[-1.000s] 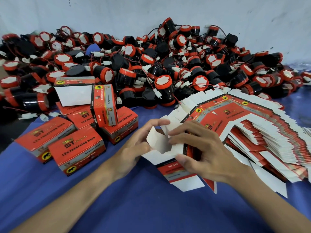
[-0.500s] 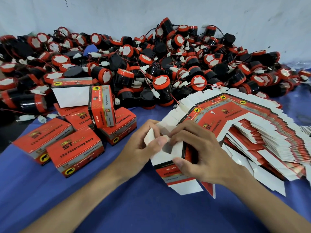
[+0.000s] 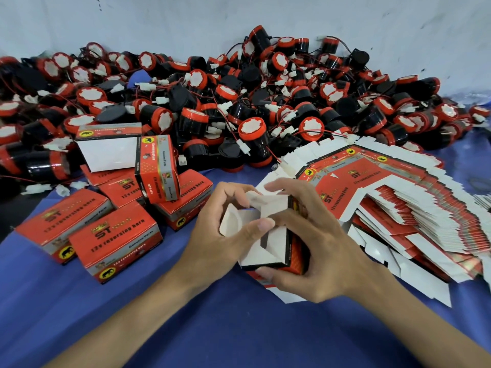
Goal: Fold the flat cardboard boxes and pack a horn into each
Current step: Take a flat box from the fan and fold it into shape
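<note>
So the left hand (image 3: 212, 243) is curling its fingers round a rounded white flap (image 3: 230, 221) of the half-folded box (image 3: 275, 244), and the thumb is pressing across onto the box's white inside panel. The right hand (image 3: 326, 251) is gripping the same box from the right side, fingers wrapping over the top edge and thumb tucking in underneath near the bottom corner. The box is sitting between both hands, pretty much centre frame, with its open end facing the camera. You're mostly seeing white cardboard, plus a strip of red print peeking out along the right edge under the fingers. Can't tell if it's touching the blue cloth (image 3: 239, 330) or hovering just over it.

Just beside the right hand, a big fanned-out stack of flat boxes (image 3: 377, 179) is lying on the cloth, red printed sides up with white tabs sticking out all round. Over on the left, a bunch of closed boxes (image 3: 114, 243) is lying in a loose cluster, red with "12v reversing horn" on them. One upright box (image 3: 156, 168) is standing on top of that cluster, and right next to it an open box (image 3: 109, 152) is showing its white flap. Behind everything, a huge pile of horns (image 3: 265, 88), black with red caps and little white plugs on wires, is heaping up against the pale wall (image 3: 239, 17).
</note>
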The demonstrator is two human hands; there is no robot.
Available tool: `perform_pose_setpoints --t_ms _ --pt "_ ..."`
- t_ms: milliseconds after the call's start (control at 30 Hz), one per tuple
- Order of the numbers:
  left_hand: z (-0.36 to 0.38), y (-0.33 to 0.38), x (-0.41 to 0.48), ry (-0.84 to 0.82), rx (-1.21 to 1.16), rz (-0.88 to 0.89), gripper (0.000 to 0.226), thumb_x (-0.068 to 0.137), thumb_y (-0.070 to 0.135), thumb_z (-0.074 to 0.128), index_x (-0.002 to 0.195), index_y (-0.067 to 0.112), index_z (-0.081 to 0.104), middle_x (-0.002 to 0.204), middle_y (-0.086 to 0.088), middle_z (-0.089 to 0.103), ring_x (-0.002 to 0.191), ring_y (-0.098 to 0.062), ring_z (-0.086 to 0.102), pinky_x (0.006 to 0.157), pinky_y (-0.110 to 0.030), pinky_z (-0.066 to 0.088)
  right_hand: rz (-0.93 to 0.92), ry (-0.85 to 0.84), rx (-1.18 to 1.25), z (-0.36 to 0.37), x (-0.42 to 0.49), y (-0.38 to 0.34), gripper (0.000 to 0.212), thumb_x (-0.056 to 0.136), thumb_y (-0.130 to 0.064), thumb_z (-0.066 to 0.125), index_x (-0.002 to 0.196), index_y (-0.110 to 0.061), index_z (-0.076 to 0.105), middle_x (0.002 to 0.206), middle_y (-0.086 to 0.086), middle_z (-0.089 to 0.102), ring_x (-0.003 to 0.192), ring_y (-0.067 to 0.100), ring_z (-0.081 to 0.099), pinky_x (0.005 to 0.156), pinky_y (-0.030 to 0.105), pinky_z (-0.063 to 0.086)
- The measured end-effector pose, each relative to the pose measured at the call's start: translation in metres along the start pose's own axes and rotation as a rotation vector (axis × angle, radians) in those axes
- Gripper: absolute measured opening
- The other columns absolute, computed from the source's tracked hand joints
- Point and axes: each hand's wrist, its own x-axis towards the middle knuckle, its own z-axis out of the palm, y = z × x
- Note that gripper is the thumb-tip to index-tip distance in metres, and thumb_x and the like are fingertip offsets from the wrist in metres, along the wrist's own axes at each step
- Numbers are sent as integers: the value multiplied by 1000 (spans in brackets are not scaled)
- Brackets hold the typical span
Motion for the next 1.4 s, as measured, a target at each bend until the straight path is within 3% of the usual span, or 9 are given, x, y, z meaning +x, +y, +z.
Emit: perform_pose_setpoints --t_ms 200,400,567,700,833,1067,1200,1300,1400 --pt "4 1 -2 41 1 27 37 77 27 71 102 20 44 86 16 61 69 1 59 59 -17 50 -27 30 -21 3 0 -3 58 73 -40 71 113 0 61 126 13 54 113 24 54 99 29 40" --pt "0 2 2 83 344 169 20 83 29 57 82 10 52 78 7 52 73 -9 51 68 -16 40 -18 5 18 4 1 -4 66 74 -41 67 123 1 56 114 11 54 105 22 53 93 29 43" --pt "1 0 -2 41 326 203 25 85 23 57 70 3 54 70 2 61 68 -14 60 62 -24 45 -49 10 7 4 1 -3 62 74 -39 67 121 0 58 106 14 55 96 24 53 90 27 42" --pt "-1 1 -4 -63 150 119 28 90 29 44 84 3 51 81 4 60 84 -20 63 70 -34 50 -54 45 -12 4 0 0 50 74 -39 68 101 3 67 101 15 57 92 26 56 86 29 43" --pt "6 3 -8 -141 40 -43 31 94 38 43 118 18 41 103 7 55 92 -4 57 77 -22 51 -63 74 -7 5 1 2 39 75 -38 68 85 0 69 98 15 58 90 26 55 83 30 43" --pt "4 6 -8 -228 87 -125 42 94 29 42 135 30 33 133 14 50 126 -1 47 100 -20 42 -136 68 -7 6 3 4 56 77 -33 70 124 -7 55 112 17 58 104 30 54 92 39 42" --pt "2 6 -8 -290 27 -158 47 93 12 43 137 22 30 128 7 54 122 -10 52 98 -29 47 -142 40 -2 7 4 4 36 77 -32 70 98 -4 73 109 19 58 110 24 51 94 35 40" --pt "-2 3 -11 -372 -64 -197 47 92 8 41 137 16 30 124 9 56 120 -8 53 93 -24 46 -143 15 49 6 3 2 33 79 -34 67 85 -2 74 109 18 58 117 20 51 94 35 40" --pt "-4 4 -15 -393 -209 -231 57 91 39 50 139 15 29 130 9 55 121 -9 52 94 -23 45 -158 14 69 5 4 2 32 80 -33 67 73 -2 72 107 19 58 121 15 49 91 39 42"
